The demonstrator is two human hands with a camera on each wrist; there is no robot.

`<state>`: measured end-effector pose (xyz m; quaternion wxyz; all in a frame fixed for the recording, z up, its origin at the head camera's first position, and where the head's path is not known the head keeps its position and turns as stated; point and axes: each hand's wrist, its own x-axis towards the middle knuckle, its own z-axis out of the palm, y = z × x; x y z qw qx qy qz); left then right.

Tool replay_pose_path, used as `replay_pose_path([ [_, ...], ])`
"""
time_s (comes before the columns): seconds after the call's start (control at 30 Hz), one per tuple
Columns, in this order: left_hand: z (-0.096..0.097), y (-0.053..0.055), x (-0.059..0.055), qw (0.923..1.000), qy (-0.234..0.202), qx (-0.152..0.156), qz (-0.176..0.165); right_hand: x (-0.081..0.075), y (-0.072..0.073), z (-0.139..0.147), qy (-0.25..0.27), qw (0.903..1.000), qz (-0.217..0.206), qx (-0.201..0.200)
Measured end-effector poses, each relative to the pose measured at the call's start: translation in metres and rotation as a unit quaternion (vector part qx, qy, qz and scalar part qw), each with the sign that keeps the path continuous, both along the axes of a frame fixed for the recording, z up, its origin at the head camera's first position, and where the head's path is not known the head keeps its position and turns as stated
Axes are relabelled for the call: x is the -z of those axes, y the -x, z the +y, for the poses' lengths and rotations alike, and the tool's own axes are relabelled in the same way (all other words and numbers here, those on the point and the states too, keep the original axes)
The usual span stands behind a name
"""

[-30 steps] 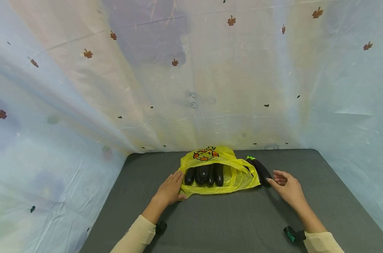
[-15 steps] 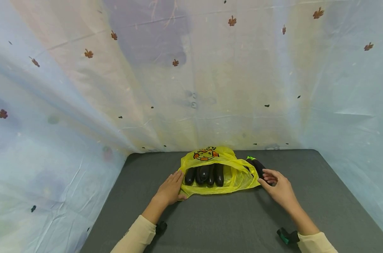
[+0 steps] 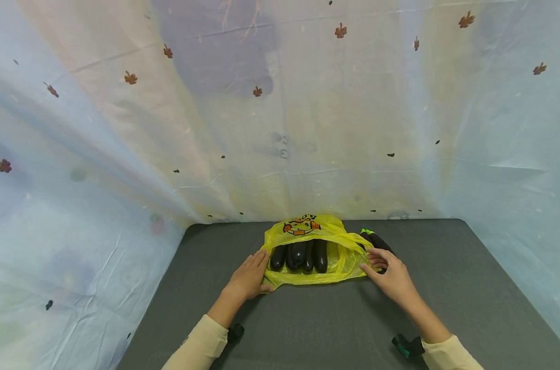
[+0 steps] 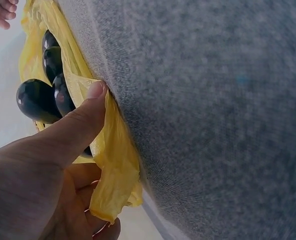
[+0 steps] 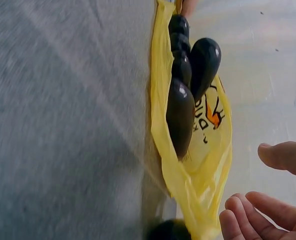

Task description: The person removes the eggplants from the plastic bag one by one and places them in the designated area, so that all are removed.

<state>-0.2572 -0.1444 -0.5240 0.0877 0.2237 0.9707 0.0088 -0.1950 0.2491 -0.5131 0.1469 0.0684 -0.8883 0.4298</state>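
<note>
The yellow bag [image 3: 328, 229] lay on its side on the table [image 3: 308, 324], mouth toward the person, with eggplants [image 3: 298, 254] inside; at least one loose eggplant [image 3: 379, 240] lay just beside its right end. The film looked thin, limp and apt to tear, so a bunched fold of rim seemed the safest hold. The eggplants looked firm, smooth, slippery and fairly heavy, better taken round the body or by the green cap [image 3: 367, 231].

The left hand [image 3: 245, 277] rested long-fingered against the bag's left end; the right hand [image 3: 391, 275], loosely curved with thumb apart, hung at the right end and gripped nothing.

Only the head view showed the green cap. The left wrist view revealed the left thumb [image 4: 95, 92] lying on the plastic rim; the right wrist view showed one eggplant [image 5: 205, 65] propped above the others.
</note>
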Motion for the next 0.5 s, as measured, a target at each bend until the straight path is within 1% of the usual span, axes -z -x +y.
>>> replay_pose_path([
  [0.3, 0.0, 0.001, 0.001, 1.0, 0.003, -0.003, 0.001, -0.004, 0.006, -0.025, 0.01, 0.9994, -0.002, -0.032],
  [0.5, 0.0, 0.001, 0.001, 1.0, 0.003, 0.0, 0.005, -0.003, 0.012, -0.04, 0.014, 0.9986, -0.012, -0.049],
])
